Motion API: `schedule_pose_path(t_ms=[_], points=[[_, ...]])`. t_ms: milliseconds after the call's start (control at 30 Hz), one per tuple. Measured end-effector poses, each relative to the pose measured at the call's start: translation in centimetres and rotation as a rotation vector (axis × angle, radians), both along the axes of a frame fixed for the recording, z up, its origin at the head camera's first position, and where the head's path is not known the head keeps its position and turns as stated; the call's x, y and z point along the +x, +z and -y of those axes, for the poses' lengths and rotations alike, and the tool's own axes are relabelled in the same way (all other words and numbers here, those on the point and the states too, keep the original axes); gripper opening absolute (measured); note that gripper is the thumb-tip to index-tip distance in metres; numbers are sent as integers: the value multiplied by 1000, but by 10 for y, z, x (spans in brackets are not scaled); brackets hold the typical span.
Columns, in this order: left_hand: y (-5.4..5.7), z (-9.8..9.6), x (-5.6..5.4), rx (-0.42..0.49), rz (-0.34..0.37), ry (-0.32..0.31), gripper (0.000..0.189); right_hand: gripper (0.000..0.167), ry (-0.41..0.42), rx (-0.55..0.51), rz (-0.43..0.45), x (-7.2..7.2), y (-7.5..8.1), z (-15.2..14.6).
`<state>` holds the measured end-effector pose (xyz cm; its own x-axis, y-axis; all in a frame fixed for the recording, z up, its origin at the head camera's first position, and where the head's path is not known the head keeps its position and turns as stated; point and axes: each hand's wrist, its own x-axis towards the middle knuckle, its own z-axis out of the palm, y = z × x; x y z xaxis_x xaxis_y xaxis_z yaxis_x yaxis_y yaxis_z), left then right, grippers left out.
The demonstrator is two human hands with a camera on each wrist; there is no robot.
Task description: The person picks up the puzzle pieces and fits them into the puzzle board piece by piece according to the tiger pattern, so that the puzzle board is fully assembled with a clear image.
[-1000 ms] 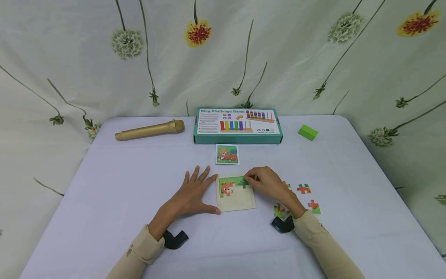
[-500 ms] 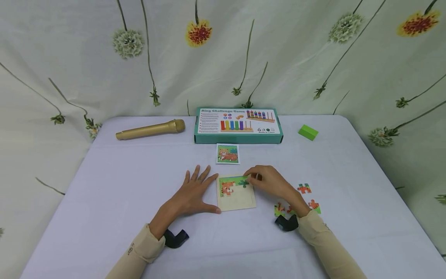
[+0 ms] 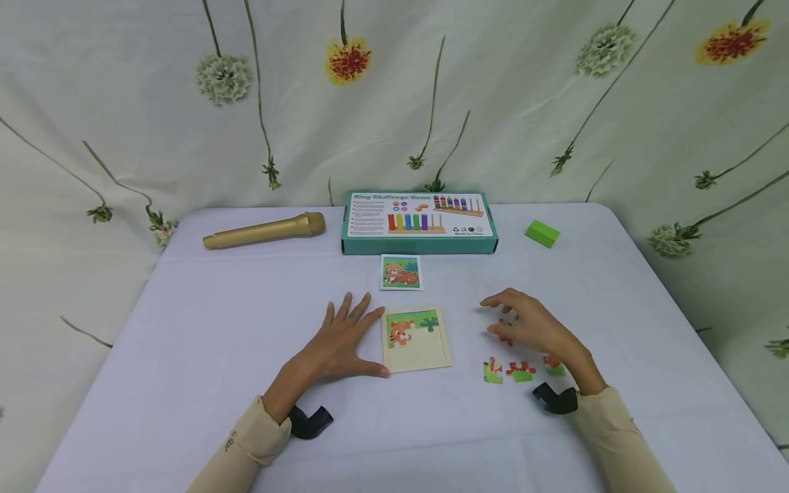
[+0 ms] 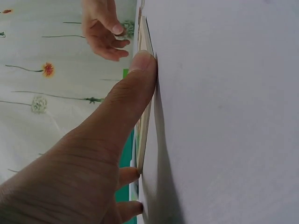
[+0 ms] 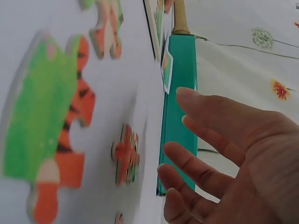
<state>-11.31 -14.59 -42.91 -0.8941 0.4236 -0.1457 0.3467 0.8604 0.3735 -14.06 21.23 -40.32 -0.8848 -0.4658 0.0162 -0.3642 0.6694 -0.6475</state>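
Note:
My left hand (image 3: 337, 348) lies with spread fingers at the left side of a wooden jigsaw board (image 3: 425, 355); thumb and index finger touch its edge. Fitted pieces along the board's top and left show a tiger's face and greenery; bare wood shows below. To the right, my right hand (image 3: 535, 324) hovers with loosely bent, parted fingers and nothing between them. Under and beside it lie several loose jigsaw pieces, among them a green-and-orange piece (image 3: 521, 371) and a mostly orange piece (image 5: 125, 156). The hand partly covers some of them.
A tiger picture card (image 3: 401, 272) lies behind the board. Farther back are a teal Ring Challenge Game box (image 3: 419, 245), a gold microphone (image 3: 265, 231) at left and a green block (image 3: 542, 233) at right. A flowered curtain (image 3: 394, 103) hangs behind the table.
My right hand has left the board's upper right corner, where a piece with a green plant now lies, and moved right over the loose pieces, its fingers parting. The left hand stays put.

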Motion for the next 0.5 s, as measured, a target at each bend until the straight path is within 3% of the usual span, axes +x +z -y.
schedule_pose_path(t_ms=[500], points=[[2, 0, 2, 13, -9, 2, 112, 46, -45, 127, 68, 9, -6, -28]])
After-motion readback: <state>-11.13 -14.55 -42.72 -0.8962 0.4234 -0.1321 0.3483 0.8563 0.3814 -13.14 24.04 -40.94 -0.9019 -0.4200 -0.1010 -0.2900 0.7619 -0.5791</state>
